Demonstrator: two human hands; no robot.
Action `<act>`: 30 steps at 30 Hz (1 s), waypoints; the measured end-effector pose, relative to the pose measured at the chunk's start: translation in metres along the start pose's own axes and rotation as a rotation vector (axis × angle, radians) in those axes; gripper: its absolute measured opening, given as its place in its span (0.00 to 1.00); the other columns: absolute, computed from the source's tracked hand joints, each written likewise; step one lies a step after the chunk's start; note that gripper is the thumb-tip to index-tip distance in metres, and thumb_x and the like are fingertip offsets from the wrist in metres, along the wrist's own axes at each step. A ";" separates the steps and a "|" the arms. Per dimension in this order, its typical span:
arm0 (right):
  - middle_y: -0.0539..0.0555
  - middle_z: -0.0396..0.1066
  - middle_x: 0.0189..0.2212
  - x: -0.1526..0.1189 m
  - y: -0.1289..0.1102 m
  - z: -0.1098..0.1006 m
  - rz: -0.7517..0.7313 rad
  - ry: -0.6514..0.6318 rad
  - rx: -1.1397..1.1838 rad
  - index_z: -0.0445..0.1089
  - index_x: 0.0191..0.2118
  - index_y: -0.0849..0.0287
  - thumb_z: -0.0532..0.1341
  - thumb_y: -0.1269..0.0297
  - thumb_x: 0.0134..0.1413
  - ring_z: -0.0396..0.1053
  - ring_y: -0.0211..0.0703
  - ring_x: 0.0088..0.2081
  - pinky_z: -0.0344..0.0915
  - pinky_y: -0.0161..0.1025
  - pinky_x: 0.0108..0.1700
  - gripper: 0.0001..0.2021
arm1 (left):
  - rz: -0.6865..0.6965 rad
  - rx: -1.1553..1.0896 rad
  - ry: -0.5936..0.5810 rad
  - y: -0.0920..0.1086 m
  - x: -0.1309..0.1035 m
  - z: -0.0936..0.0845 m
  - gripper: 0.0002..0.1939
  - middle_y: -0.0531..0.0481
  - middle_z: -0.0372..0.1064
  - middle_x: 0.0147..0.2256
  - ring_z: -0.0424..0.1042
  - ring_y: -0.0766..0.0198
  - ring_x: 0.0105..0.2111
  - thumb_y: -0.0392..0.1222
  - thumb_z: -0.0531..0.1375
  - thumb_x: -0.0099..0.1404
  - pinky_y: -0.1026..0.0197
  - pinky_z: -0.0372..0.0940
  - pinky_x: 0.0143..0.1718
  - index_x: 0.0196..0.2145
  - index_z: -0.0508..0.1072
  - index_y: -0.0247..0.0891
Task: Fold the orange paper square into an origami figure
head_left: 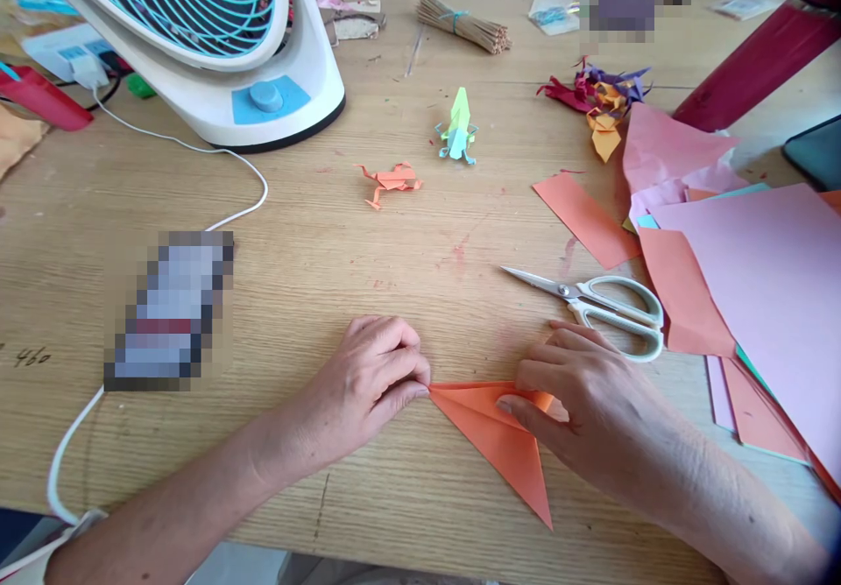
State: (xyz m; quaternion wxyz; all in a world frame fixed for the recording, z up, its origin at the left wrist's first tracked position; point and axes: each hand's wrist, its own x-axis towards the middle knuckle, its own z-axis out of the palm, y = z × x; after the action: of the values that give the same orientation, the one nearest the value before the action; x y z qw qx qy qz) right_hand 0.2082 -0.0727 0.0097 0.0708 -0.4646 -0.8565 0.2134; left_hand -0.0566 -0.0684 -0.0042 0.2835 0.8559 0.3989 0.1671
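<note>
A sheet of orange origami paper (509, 445), folded into a pointed shape with creases, lies on the table near its front edge. My left hand (387, 375) pinches the paper's left tip between thumb and fingers. Over the paper's upper right part, my right hand (571, 392) is closed, with its thumb on top and fingers along the folded edge. That hand hides the right corner. Just beyond its knuckles rest scissors (563, 291) with pale handles, blades pointing left.
Folded orange (392, 180) and green-blue (458, 125) paper figures stand farther back. At right are stacked coloured sheets (762, 278), an orange strip (588, 222) and several small figures (604, 103). A fan (276, 95), a blurred phone (171, 309) with its white cable and a stick bundle (463, 23) surround the workspace.
</note>
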 end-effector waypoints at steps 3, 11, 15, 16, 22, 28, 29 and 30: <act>0.48 0.65 0.21 0.000 0.000 0.000 0.000 0.004 -0.005 0.63 0.21 0.57 0.65 0.63 0.58 0.61 0.45 0.31 0.54 0.44 0.42 0.17 | -0.028 -0.008 -0.004 0.001 -0.002 0.001 0.07 0.51 0.62 0.39 0.63 0.62 0.43 0.33 0.56 0.71 0.56 0.56 0.50 0.35 0.71 0.39; 0.48 0.65 0.21 0.000 0.001 0.001 0.000 0.010 0.004 0.63 0.21 0.57 0.65 0.64 0.59 0.61 0.44 0.31 0.54 0.44 0.42 0.17 | -0.037 -0.037 0.005 0.001 -0.001 -0.001 0.08 0.51 0.62 0.39 0.63 0.63 0.43 0.33 0.53 0.73 0.57 0.57 0.50 0.35 0.70 0.38; 0.47 0.65 0.21 -0.001 0.001 0.001 -0.006 0.022 0.021 0.62 0.21 0.57 0.64 0.64 0.59 0.61 0.44 0.31 0.53 0.43 0.42 0.17 | -0.057 -0.025 -0.017 0.002 -0.002 0.000 0.02 0.51 0.62 0.42 0.63 0.61 0.45 0.36 0.59 0.70 0.56 0.56 0.51 0.39 0.70 0.40; 0.47 0.64 0.21 -0.001 0.001 0.002 -0.004 0.022 0.023 0.61 0.21 0.57 0.64 0.65 0.59 0.60 0.43 0.31 0.53 0.43 0.42 0.17 | -0.058 -0.017 -0.015 0.002 -0.002 0.001 0.03 0.51 0.62 0.42 0.62 0.60 0.46 0.36 0.61 0.68 0.55 0.56 0.51 0.40 0.69 0.41; 0.47 0.64 0.22 -0.001 0.000 0.002 -0.010 0.030 0.020 0.61 0.21 0.57 0.64 0.66 0.59 0.60 0.43 0.30 0.53 0.42 0.41 0.17 | -0.078 0.010 0.017 0.005 -0.001 0.007 0.05 0.52 0.63 0.41 0.63 0.60 0.44 0.36 0.63 0.67 0.54 0.55 0.50 0.38 0.69 0.41; 0.48 0.66 0.21 0.000 -0.001 0.001 0.012 0.025 -0.022 0.63 0.22 0.57 0.66 0.64 0.57 0.61 0.45 0.31 0.53 0.42 0.40 0.15 | -0.073 0.027 0.051 0.012 0.003 0.009 0.08 0.51 0.64 0.39 0.65 0.59 0.43 0.44 0.65 0.66 0.53 0.54 0.48 0.38 0.70 0.40; 0.48 0.66 0.22 0.000 -0.001 0.001 0.016 0.020 -0.026 0.63 0.22 0.57 0.66 0.64 0.57 0.61 0.45 0.31 0.53 0.42 0.40 0.15 | -0.071 0.030 0.061 0.014 0.004 0.010 0.08 0.51 0.65 0.38 0.65 0.59 0.42 0.45 0.64 0.66 0.53 0.54 0.47 0.37 0.71 0.40; 0.48 0.66 0.22 0.001 -0.002 0.000 0.020 0.015 -0.030 0.63 0.22 0.57 0.66 0.64 0.57 0.61 0.45 0.32 0.53 0.42 0.40 0.15 | -0.069 0.032 0.070 0.015 0.006 0.011 0.08 0.52 0.65 0.38 0.65 0.59 0.42 0.46 0.64 0.67 0.53 0.54 0.47 0.37 0.71 0.39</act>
State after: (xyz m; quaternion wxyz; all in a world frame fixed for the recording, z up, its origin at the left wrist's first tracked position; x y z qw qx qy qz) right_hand 0.2066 -0.0731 0.0099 0.0683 -0.4756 -0.8544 0.1978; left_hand -0.0384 -0.0759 -0.0031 0.2612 0.8397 0.4404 0.1809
